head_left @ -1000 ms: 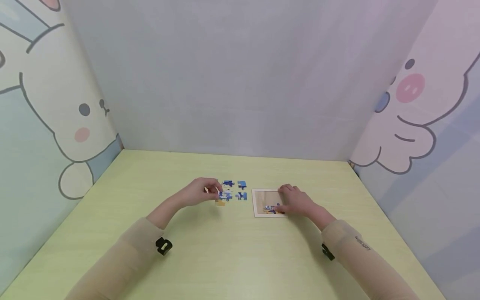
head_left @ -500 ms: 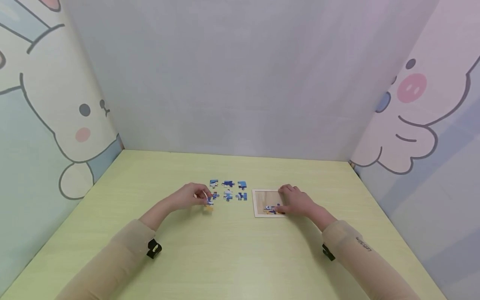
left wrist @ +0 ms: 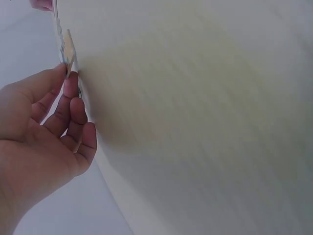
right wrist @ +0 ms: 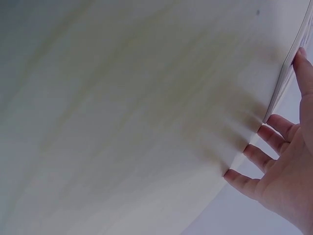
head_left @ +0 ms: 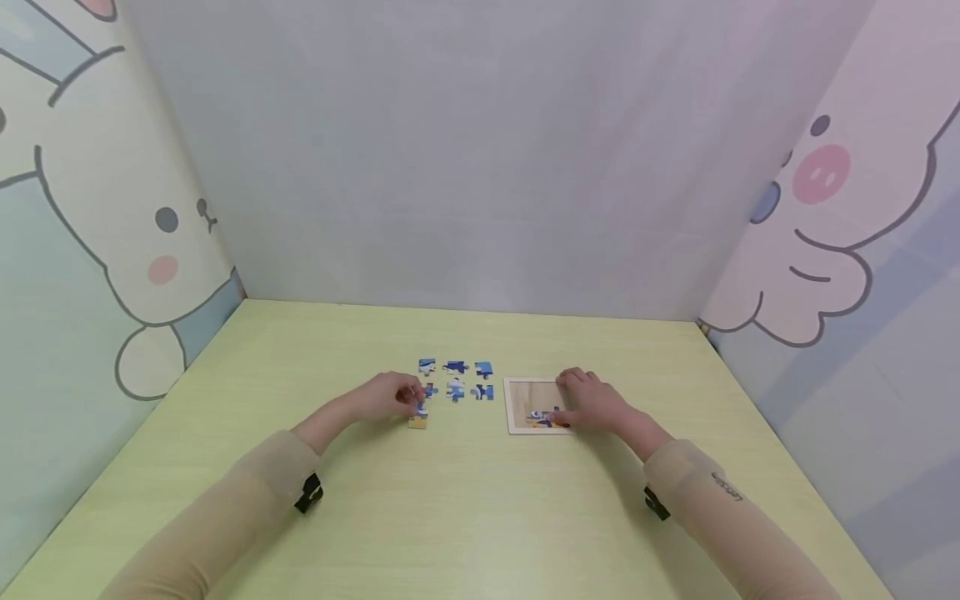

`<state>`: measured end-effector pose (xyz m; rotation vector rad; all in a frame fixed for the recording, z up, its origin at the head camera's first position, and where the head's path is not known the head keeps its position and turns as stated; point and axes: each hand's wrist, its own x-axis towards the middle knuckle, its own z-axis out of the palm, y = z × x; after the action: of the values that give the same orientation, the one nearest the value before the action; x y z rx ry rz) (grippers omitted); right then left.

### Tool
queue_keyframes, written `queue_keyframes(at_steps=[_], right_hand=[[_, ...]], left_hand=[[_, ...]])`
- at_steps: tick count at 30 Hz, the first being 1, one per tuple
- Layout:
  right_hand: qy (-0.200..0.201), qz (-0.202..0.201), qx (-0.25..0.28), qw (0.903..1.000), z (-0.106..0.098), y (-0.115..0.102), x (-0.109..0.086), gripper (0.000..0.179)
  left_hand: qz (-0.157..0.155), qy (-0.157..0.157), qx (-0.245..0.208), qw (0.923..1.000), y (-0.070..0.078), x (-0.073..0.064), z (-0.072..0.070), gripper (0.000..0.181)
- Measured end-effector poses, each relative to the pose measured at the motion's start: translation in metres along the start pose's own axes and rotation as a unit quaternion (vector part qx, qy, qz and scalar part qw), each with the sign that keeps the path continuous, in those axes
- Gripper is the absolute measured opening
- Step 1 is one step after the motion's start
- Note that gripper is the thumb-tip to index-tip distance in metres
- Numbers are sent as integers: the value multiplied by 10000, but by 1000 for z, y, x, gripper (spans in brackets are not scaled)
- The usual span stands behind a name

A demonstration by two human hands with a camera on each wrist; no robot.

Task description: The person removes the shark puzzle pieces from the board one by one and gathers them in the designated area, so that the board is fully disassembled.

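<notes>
My left hand (head_left: 384,397) pinches a jigsaw piece (head_left: 417,422), blue and white above and yellow-orange below, left of the tray. In the left wrist view the same piece (left wrist: 70,48) stands nearly edge-on between thumb and index finger, the other fingers loosely bent. A shallow wooden puzzle tray (head_left: 512,408) with a pale rim has joined pieces (head_left: 537,418) along its near edge. Over its right side rests my right hand (head_left: 597,402), thumb on those pieces and hiding part of them. Its fingers (right wrist: 259,159) reach down to the tabletop beside the tray in the right wrist view.
Loose jigsaw pieces (head_left: 456,390) lie in two rows left of the tray; one piece (head_left: 431,390) is partly behind my left fingers. The pale yellow table (head_left: 480,508) ends at a grey curtain (head_left: 480,167), with cartoon-printed panels (head_left: 165,242) at both sides.
My left hand has moved left with the pinched piece, then a little lower, uncovering the loose pieces it overlapped before. My right hand and the tray have stayed in place.
</notes>
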<state>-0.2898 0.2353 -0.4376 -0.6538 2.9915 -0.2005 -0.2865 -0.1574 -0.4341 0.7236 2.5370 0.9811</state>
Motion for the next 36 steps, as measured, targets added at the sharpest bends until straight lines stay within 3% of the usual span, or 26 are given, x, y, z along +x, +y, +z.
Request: queue_keyframes(at_steps=[12, 22, 36], right_hand=[[-46, -127, -52, 9999, -1, 0, 0, 75], [-225, -130, -134, 9996, -2, 2, 2, 78], [-474, -143, 116, 9987, -8, 6, 5, 73]], left_hand=[[-65, 239, 240, 9994, 6, 7, 2, 8], [348, 325, 301, 9984, 45, 24, 0, 14], [1037, 183, 247, 9941, 83, 61, 27, 22]])
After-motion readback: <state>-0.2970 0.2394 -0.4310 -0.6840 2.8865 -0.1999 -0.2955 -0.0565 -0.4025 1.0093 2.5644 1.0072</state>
